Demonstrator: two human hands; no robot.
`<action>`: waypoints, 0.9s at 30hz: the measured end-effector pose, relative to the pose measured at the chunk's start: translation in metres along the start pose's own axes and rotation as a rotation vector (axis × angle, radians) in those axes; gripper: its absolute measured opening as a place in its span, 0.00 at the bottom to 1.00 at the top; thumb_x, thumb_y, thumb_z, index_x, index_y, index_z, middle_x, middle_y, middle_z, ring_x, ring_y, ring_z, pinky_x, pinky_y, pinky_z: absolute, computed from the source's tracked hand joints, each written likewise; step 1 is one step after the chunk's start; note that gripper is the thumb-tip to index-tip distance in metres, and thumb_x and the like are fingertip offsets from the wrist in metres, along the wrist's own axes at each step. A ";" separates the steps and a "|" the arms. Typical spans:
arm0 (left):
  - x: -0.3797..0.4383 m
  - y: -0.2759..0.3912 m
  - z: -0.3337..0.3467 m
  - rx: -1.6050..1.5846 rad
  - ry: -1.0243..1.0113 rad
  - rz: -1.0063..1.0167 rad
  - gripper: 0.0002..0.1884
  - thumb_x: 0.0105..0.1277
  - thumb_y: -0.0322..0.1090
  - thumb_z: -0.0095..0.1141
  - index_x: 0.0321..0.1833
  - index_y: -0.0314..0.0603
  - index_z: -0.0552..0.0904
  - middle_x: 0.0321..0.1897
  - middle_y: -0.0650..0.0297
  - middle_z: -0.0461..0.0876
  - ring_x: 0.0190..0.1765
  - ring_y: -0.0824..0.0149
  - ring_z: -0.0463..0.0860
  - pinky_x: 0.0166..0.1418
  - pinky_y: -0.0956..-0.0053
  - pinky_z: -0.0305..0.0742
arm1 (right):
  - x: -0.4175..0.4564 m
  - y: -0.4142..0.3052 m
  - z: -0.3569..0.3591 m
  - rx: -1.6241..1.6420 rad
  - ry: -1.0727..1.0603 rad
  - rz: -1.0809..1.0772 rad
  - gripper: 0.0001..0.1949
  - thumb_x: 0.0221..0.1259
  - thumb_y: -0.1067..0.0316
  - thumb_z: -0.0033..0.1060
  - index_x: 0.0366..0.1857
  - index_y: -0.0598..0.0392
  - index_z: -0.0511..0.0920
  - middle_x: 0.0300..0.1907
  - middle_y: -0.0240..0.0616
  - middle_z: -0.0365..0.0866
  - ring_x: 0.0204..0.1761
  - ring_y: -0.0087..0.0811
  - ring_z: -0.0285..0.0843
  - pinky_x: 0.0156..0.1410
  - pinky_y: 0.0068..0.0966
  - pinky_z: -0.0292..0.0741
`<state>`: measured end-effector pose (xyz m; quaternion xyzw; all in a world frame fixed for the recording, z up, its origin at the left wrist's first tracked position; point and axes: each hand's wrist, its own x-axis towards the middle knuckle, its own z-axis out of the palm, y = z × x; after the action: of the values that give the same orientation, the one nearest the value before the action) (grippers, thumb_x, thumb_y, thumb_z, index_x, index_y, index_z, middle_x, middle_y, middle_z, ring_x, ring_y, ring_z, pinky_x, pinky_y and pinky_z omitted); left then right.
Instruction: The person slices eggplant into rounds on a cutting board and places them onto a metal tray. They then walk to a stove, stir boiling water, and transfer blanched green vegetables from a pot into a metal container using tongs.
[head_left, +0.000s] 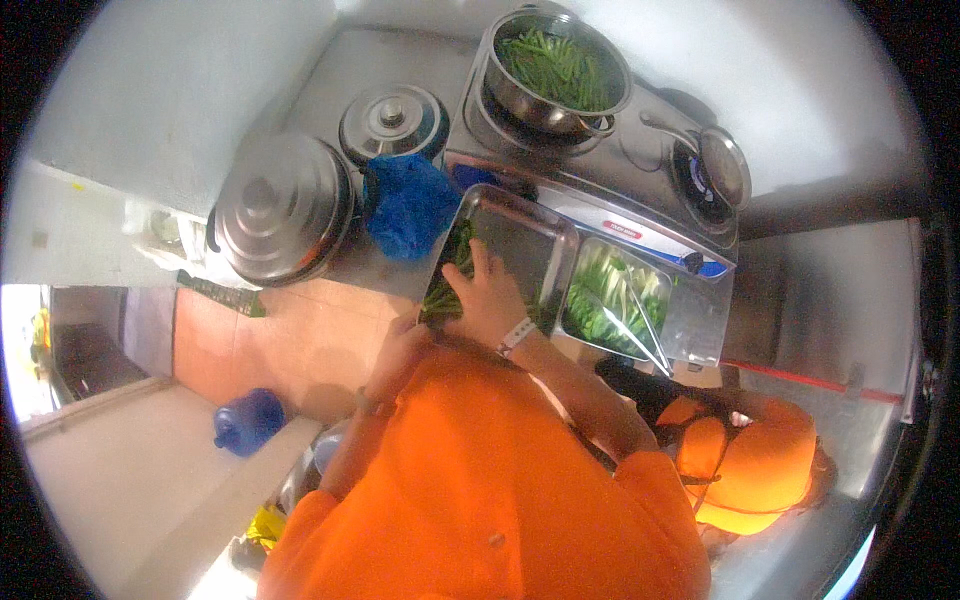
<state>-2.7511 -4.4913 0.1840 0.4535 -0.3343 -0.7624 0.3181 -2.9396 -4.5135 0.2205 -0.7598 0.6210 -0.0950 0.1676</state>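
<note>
A rectangular metal tray (560, 281) lies before me, with green stalks (442, 300) along its left side. My right hand (491, 296) reaches over it with fingers spread on the greens; the thumb side is hard to see. Blurred and partly hidden, my left hand (411, 334) is at the tray's near left corner, and its grip is unclear. Beside the tray on the right, a second container (664, 289) holds cut leafy greens (611, 304). Metal tongs (637, 337) rest across it.
Behind the trays stands a gas stove (600, 161) bearing a steel pot (544, 112) of green vegetables and a small pan (724, 165) over a lit burner. Lidded pots (281, 210) and a blue plastic bag (409, 206) sit left. An orange item with dark straps (757, 465) is at right.
</note>
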 end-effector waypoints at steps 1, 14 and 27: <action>0.001 0.001 -0.001 -0.011 0.008 -0.015 0.18 0.67 0.32 0.48 0.54 0.33 0.85 0.42 0.64 0.86 0.41 0.71 0.82 0.45 0.77 0.77 | 0.001 0.000 0.001 0.025 0.037 -0.007 0.44 0.40 0.46 0.87 0.68 0.42 0.74 0.77 0.64 0.56 0.67 0.69 0.71 0.62 0.56 0.81; 0.021 -0.009 -0.035 0.008 -0.065 0.017 0.18 0.72 0.38 0.57 0.59 0.33 0.81 0.51 0.59 0.87 0.46 0.63 0.89 0.49 0.66 0.87 | 0.030 0.017 -0.020 0.329 0.168 -0.020 0.28 0.47 0.63 0.78 0.56 0.47 0.77 0.53 0.50 0.76 0.52 0.57 0.84 0.57 0.44 0.83; 0.022 0.018 -0.040 0.371 -0.040 0.186 0.16 0.61 0.33 0.74 0.49 0.35 0.86 0.44 0.58 0.89 0.48 0.60 0.90 0.51 0.65 0.86 | 0.099 0.070 -0.088 0.721 0.424 0.049 0.30 0.45 0.58 0.76 0.57 0.51 0.79 0.47 0.40 0.89 0.47 0.38 0.89 0.54 0.34 0.82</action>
<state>-2.7198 -4.5276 0.1728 0.4565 -0.5157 -0.6639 0.2914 -3.0138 -4.6339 0.2699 -0.6012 0.5867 -0.4563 0.2935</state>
